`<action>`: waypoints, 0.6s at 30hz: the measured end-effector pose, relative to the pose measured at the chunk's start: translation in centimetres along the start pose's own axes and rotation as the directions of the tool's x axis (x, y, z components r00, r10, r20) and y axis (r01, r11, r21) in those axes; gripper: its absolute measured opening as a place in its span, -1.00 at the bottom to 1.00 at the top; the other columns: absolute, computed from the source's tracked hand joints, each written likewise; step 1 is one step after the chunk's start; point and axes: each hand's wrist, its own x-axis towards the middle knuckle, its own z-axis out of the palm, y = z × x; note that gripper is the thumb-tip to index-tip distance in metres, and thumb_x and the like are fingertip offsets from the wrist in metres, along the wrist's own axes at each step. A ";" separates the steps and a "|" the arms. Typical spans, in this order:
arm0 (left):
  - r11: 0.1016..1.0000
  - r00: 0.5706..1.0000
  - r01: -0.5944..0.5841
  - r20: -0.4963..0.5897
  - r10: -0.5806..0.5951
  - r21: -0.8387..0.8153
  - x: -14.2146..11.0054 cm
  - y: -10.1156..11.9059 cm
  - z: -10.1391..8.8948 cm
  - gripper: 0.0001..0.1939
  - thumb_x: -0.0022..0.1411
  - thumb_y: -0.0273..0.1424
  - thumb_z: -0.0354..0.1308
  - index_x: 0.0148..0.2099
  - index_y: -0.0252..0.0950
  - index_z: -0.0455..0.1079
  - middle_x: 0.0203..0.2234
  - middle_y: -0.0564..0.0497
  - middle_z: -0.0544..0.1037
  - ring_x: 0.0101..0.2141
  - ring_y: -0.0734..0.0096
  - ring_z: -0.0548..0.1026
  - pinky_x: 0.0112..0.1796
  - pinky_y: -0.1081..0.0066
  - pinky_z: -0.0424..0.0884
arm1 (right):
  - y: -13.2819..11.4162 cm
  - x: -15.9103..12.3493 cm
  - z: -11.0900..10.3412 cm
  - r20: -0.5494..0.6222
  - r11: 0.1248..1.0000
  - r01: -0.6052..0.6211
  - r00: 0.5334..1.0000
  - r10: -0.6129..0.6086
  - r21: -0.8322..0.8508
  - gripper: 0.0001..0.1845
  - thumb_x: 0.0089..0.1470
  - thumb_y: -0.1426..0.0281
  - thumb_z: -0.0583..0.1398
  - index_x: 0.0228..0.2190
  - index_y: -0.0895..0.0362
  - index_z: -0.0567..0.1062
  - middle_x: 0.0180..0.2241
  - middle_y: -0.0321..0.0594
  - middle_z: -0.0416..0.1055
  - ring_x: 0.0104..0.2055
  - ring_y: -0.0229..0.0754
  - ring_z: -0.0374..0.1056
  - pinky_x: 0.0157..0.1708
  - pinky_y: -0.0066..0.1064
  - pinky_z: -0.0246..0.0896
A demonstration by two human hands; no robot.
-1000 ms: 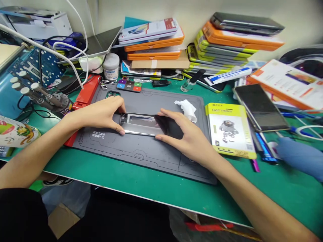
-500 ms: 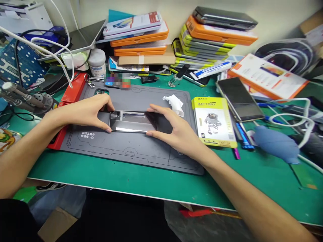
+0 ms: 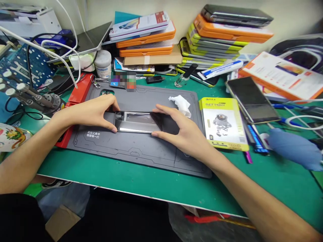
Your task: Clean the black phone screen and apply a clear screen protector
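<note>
A smartphone (image 3: 138, 121) with a dark glossy screen lies lengthwise across the grey work mat (image 3: 131, 161). My left hand (image 3: 101, 112) grips its left end, thumb on the near edge and fingers on the far edge. At the other end, my right hand (image 3: 176, 126) holds the phone the same way, thumb near and fingers far. Both palms cover the phone's ends. Just beyond my right hand lies a crumpled white tissue (image 3: 180, 105). A yellow and white battery box (image 3: 223, 124) rests to the right of the mat.
Behind the mat stand stacked orange boxes (image 3: 146, 50) and yellow-edged boxes (image 3: 214, 47). On the right are another phone (image 3: 253, 100) and a blue air blower (image 3: 295, 148). Screwdrivers (image 3: 27, 92) stand at left, near a white paste jar (image 3: 103, 64) and tweezers or scissors (image 3: 96, 82).
The whole view has shifted, so the bench appears slightly farther right. Both hands keep their hold on the phone, which stays at the same place on the mat.
</note>
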 end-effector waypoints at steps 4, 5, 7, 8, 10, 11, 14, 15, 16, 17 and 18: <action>1.000 1.000 -0.001 0.013 0.001 -0.004 -0.2 0.4 -0.2 -0.26 0.13 0.14 0.46 0.16 -0.22 0.41 0.14 -0.18 0.56 0.10 -0.01 0.52 0.03 0.18 0.45 | 0.1 -0.1 0.1 -0.004 1.000 -0.008 1.000 0.008 -0.002 -0.18 0.31 0.03 0.42 0.47 -0.14 0.34 0.40 -0.09 0.50 0.47 0.24 0.38 0.52 0.33 0.19; 1.000 1.000 -0.002 0.014 0.002 -0.005 -0.2 0.5 -0.2 -0.25 0.13 0.14 0.46 0.16 -0.22 0.41 0.14 -0.18 0.56 0.10 -0.01 0.52 0.04 0.18 0.45 | 0.1 -0.1 0.1 -0.005 1.000 -0.009 1.000 0.009 -0.005 -0.18 0.31 0.03 0.42 0.47 -0.15 0.35 0.40 -0.09 0.50 0.48 0.25 0.38 0.52 0.34 0.19; 1.000 1.000 0.000 0.016 0.000 -0.013 -0.3 0.5 -0.2 -0.25 0.12 0.15 0.45 0.15 -0.23 0.41 0.14 -0.19 0.55 0.10 -0.01 0.52 0.04 0.18 0.45 | 0.1 -0.1 0.1 -0.010 1.000 -0.008 1.000 0.008 -0.006 -0.18 0.31 0.04 0.42 0.47 -0.15 0.35 0.40 -0.09 0.50 0.48 0.25 0.38 0.52 0.33 0.20; 1.000 1.000 0.001 0.016 -0.001 -0.020 -0.3 0.5 -0.1 -0.25 0.12 0.14 0.45 0.15 -0.23 0.41 0.14 -0.19 0.55 0.10 -0.01 0.53 0.04 0.18 0.45 | 0.1 -0.1 0.1 -0.012 1.000 -0.008 1.000 0.008 -0.005 -0.18 0.31 0.04 0.42 0.47 -0.15 0.34 0.39 -0.09 0.51 0.48 0.24 0.38 0.51 0.33 0.20; 1.000 1.000 0.004 0.015 -0.004 -0.031 -0.4 0.5 0.0 -0.26 0.12 0.13 0.45 0.15 -0.23 0.41 0.14 -0.19 0.55 0.10 -0.01 0.53 0.05 0.19 0.45 | 0.1 -0.2 0.1 -0.013 1.000 -0.011 1.000 0.011 -0.002 -0.17 0.31 0.04 0.42 0.47 -0.15 0.34 0.38 -0.09 0.52 0.47 0.24 0.39 0.51 0.32 0.21; 0.999 1.000 0.004 0.013 -0.004 -0.033 -0.4 0.4 0.0 -0.26 0.12 0.13 0.45 0.15 -0.23 0.41 0.14 -0.18 0.55 0.10 0.00 0.53 0.06 0.19 0.45 | 0.1 -0.2 0.1 -0.012 1.000 -0.014 1.000 0.014 -0.002 -0.17 0.31 0.04 0.42 0.47 -0.15 0.34 0.38 -0.09 0.52 0.47 0.24 0.39 0.51 0.32 0.22; 1.000 1.000 -0.004 0.011 0.005 -0.028 -0.4 0.4 0.2 -0.25 0.11 0.13 0.46 0.15 -0.23 0.41 0.14 -0.17 0.55 0.11 0.00 0.53 0.08 0.19 0.44 | 0.4 -0.3 0.3 -0.017 1.000 -0.020 1.000 0.020 -0.008 -0.17 0.30 0.02 0.43 0.47 -0.15 0.35 0.38 -0.08 0.52 0.47 0.25 0.40 0.49 0.31 0.25; 1.000 1.000 -0.005 0.013 0.006 -0.026 -0.5 0.4 0.2 -0.26 0.12 0.13 0.46 0.15 -0.22 0.41 0.14 -0.16 0.55 0.11 0.00 0.53 0.08 0.20 0.44 | 0.5 -0.3 0.3 -0.022 1.000 -0.020 1.000 0.020 -0.008 -0.17 0.30 0.01 0.42 0.46 -0.15 0.36 0.38 -0.08 0.53 0.46 0.25 0.40 0.49 0.31 0.26; 1.000 1.000 -0.006 0.014 0.006 -0.023 -0.5 0.4 0.2 -0.27 0.13 0.12 0.46 0.14 -0.22 0.41 0.14 -0.16 0.56 0.11 0.01 0.53 0.08 0.21 0.44 | 0.5 -0.3 0.4 -0.026 1.000 -0.019 0.999 0.019 -0.009 -0.18 0.30 0.00 0.42 0.46 -0.15 0.36 0.38 -0.09 0.53 0.46 0.25 0.41 0.49 0.31 0.26; 1.000 1.000 -0.007 0.014 0.007 -0.021 -0.5 0.4 0.2 -0.28 0.13 0.12 0.46 0.14 -0.22 0.41 0.14 -0.15 0.56 0.11 0.01 0.53 0.08 0.21 0.44 | 0.6 -0.3 0.4 -0.030 1.000 -0.017 0.999 0.016 -0.010 -0.19 0.30 0.00 0.42 0.45 -0.16 0.37 0.37 -0.09 0.53 0.45 0.25 0.41 0.49 0.30 0.26; 1.000 1.000 -0.008 0.014 0.008 -0.018 -0.5 0.5 0.2 -0.29 0.14 0.11 0.46 0.14 -0.22 0.41 0.15 -0.15 0.56 0.11 0.01 0.53 0.08 0.21 0.44 | 0.7 -0.3 0.4 -0.032 1.000 -0.013 0.999 0.013 -0.012 -0.19 0.30 -0.01 0.42 0.45 -0.16 0.38 0.38 -0.09 0.53 0.46 0.25 0.41 0.48 0.29 0.27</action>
